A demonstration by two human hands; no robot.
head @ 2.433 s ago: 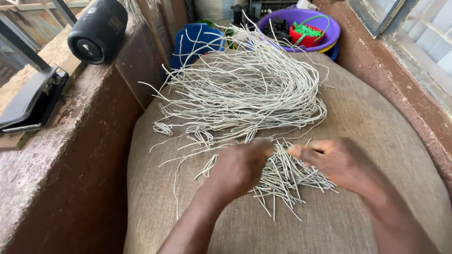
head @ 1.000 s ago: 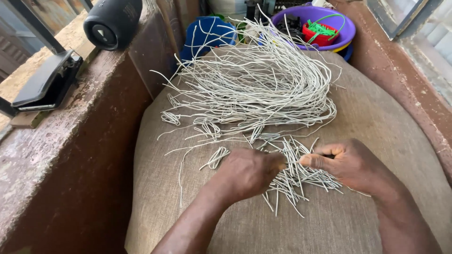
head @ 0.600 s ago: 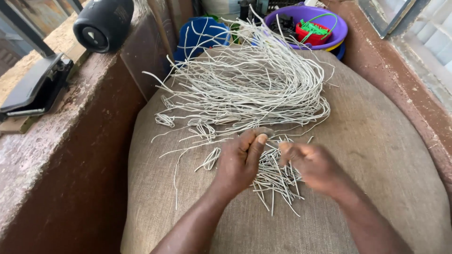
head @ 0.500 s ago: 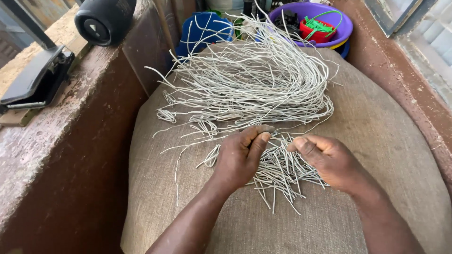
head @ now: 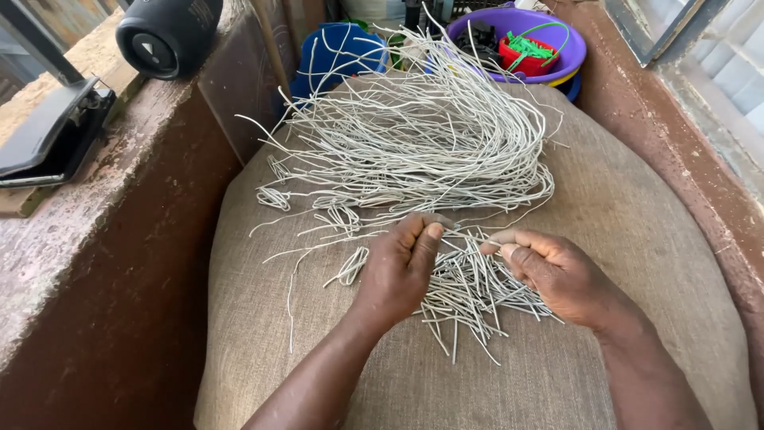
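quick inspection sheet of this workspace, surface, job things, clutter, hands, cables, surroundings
surface: burlap sack, stuffed and rounded, used as the work top
job's things: tangled heap of long pale strands at the far side; pile of short cut pieces between the hands
clutter: purple basin with a red basket inside; blue bundle behind the sack
grippers: left hand curled over the short pieces; right hand pinching a strand near its fingertips
cables: nothing seen
surroundings: brown ledge on the left carrying a black cylindrical speaker and a flat black device; window frame on the right
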